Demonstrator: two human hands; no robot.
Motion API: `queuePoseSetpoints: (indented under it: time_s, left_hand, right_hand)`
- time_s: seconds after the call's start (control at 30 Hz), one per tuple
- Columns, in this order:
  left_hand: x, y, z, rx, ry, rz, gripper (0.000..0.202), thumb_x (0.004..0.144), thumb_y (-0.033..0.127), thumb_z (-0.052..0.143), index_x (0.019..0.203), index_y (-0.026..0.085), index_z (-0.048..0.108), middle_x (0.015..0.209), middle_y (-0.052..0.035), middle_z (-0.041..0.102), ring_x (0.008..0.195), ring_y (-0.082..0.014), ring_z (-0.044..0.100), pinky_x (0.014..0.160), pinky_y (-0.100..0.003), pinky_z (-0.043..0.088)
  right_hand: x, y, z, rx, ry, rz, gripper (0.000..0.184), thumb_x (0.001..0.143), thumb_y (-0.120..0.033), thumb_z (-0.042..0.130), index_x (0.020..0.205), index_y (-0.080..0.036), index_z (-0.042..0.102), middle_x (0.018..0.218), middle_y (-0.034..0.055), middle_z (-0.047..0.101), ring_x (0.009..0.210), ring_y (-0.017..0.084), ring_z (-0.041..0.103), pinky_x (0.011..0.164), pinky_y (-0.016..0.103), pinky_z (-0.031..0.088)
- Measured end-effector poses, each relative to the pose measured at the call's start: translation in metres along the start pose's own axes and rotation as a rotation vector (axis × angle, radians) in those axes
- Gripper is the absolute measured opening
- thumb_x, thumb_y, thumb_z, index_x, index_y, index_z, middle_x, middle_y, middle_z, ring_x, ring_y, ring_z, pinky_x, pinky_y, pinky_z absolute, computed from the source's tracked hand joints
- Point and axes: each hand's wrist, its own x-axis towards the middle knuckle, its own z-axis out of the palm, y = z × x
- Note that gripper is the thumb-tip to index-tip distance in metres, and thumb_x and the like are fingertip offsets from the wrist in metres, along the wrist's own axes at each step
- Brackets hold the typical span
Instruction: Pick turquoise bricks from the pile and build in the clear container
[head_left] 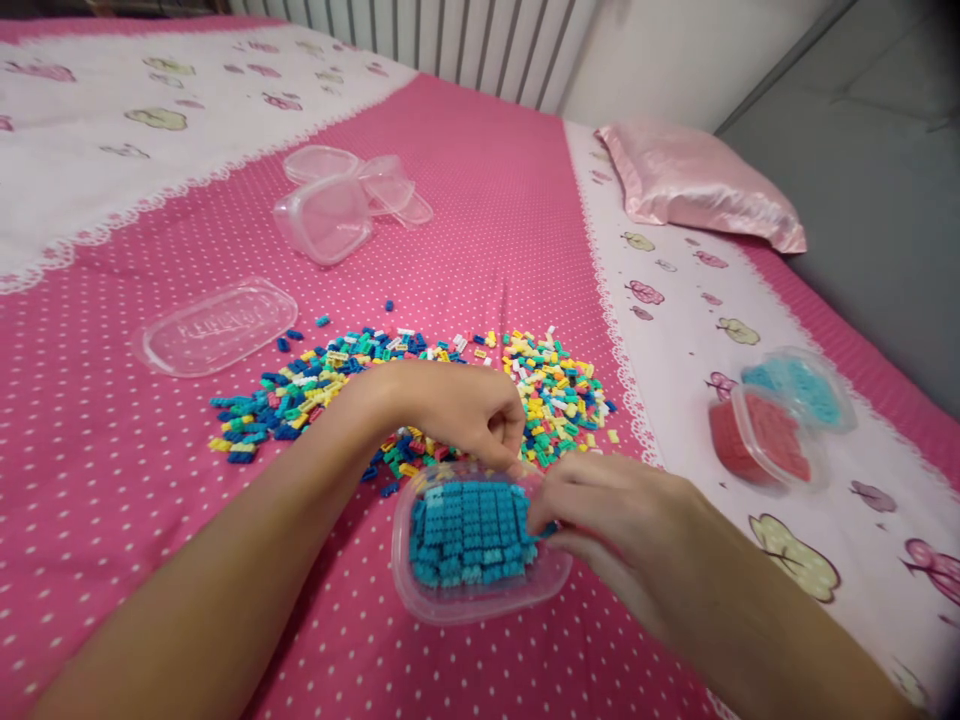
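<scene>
A clear plastic tub point(420, 590) sits on the pink dotted bedspread, packed with rows of blue bricks point(465, 535). My left hand point(461, 408) hovers at the tub's far rim with its fingers curled in a pinch; what they hold is too small to make out. My right hand point(600, 515) rests on the tub's right side, fingers pressed together on the blue bricks. Just beyond the tub lies a wide heap of small mixed-colour bricks point(555, 385).
A clear lid point(217, 325) lies left of the heap. Empty clear tubs point(337, 200) lie farther back. At the right stand closed tubs of red bricks point(761, 440) and light blue bricks point(802, 385). A pink pillow point(697, 185) lies at the head, a radiator behind it.
</scene>
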Motion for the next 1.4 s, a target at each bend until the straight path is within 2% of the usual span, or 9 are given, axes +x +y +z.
queuePoseSetpoints:
  time_s: [0.2, 0.27, 0.33, 0.47, 0.57, 0.8, 1.13, 1.4]
  left_hand:
    - [0.0, -0.001, 0.0, 0.003, 0.004, 0.002, 0.015, 0.084, 0.025, 0.066, 0.087, 0.012, 0.073, 0.069, 0.0005, 0.068, 0.062, -0.0102, 0.062, 0.052, -0.017, 0.044]
    - [0.0, 0.0, 0.0, 0.006, 0.006, -0.001, 0.013, 0.084, 0.023, 0.065, 0.086, 0.013, 0.073, 0.068, 0.0008, 0.068, 0.062, -0.0103, 0.063, 0.052, -0.017, 0.045]
    - [0.0, 0.001, 0.0, 0.003, 0.003, -0.006, 0.012, 0.084, 0.023, 0.065, 0.085, 0.013, 0.072, 0.067, 0.0013, 0.068, 0.061, -0.0103, 0.062, 0.052, -0.017, 0.045]
    - [0.0, 0.004, 0.0, 0.029, 0.009, 0.021, 0.015, 0.085, 0.026, 0.065, 0.081, 0.013, 0.071, 0.065, 0.0023, 0.066, 0.059, -0.0088, 0.059, 0.052, -0.017, 0.042]
    - [0.0, 0.005, 0.0, 0.057, 0.009, 0.042, 0.015, 0.086, 0.025, 0.065, 0.084, 0.012, 0.072, 0.067, 0.0022, 0.067, 0.06, -0.0079, 0.058, 0.052, -0.017, 0.041]
    - [0.001, 0.007, 0.0, 0.073, 0.01, 0.064, 0.021, 0.088, 0.031, 0.065, 0.08, 0.012, 0.071, 0.063, 0.0014, 0.066, 0.056, -0.0083, 0.057, 0.051, -0.018, 0.039]
    - [0.0, 0.007, 0.001, 0.105, 0.033, 0.057, 0.019, 0.087, 0.029, 0.066, 0.078, 0.013, 0.07, 0.062, 0.0026, 0.064, 0.055, -0.0077, 0.054, 0.05, -0.018, 0.037]
    - [0.001, 0.005, 0.0, 0.089, 0.017, 0.043, 0.018, 0.085, 0.03, 0.066, 0.086, 0.013, 0.074, 0.068, 0.0012, 0.068, 0.059, -0.0084, 0.056, 0.051, -0.018, 0.039]
  right_hand:
    - [0.0, 0.002, 0.016, 0.177, -0.117, 0.001, 0.03, 0.093, -0.006, 0.044, 0.086, -0.026, 0.066, 0.089, -0.0029, 0.069, 0.077, 0.012, 0.063, 0.066, 0.026, 0.043]
    - [-0.001, -0.001, 0.018, 0.109, -0.115, 0.037, 0.027, 0.092, -0.007, 0.048, 0.082, -0.026, 0.065, 0.085, -0.0029, 0.068, 0.074, 0.013, 0.061, 0.063, 0.027, 0.041]
    - [0.0, -0.004, 0.019, -0.07, -0.05, 0.037, 0.024, 0.09, -0.007, 0.056, 0.078, -0.025, 0.066, 0.08, -0.0023, 0.067, 0.069, 0.015, 0.057, 0.061, 0.029, 0.037]
    - [0.005, -0.009, 0.016, -0.368, 0.137, -0.108, 0.022, 0.078, -0.005, 0.069, 0.068, -0.023, 0.066, 0.06, -0.0021, 0.062, 0.059, 0.016, 0.049, 0.057, 0.031, 0.028]
    - [0.009, -0.01, 0.016, -0.43, 0.167, -0.129, 0.024, 0.072, -0.005, 0.074, 0.063, -0.024, 0.063, 0.055, -0.0031, 0.059, 0.056, 0.016, 0.046, 0.058, 0.032, 0.027]
    - [0.011, -0.011, 0.023, -0.398, 0.17, -0.096, 0.02, 0.064, -0.011, 0.074, 0.065, -0.026, 0.061, 0.062, -0.0013, 0.062, 0.06, 0.019, 0.048, 0.062, 0.033, 0.025]
    - [0.012, -0.006, 0.03, -0.483, 0.16, -0.129, 0.027, 0.081, -0.013, 0.073, 0.06, -0.026, 0.062, 0.058, -0.0035, 0.062, 0.066, 0.02, 0.052, 0.069, 0.038, 0.024]
    - [0.011, -0.004, 0.03, -0.482, 0.138, -0.115, 0.027, 0.082, -0.014, 0.074, 0.061, -0.026, 0.062, 0.056, -0.0055, 0.061, 0.065, 0.019, 0.05, 0.074, 0.039, 0.023]
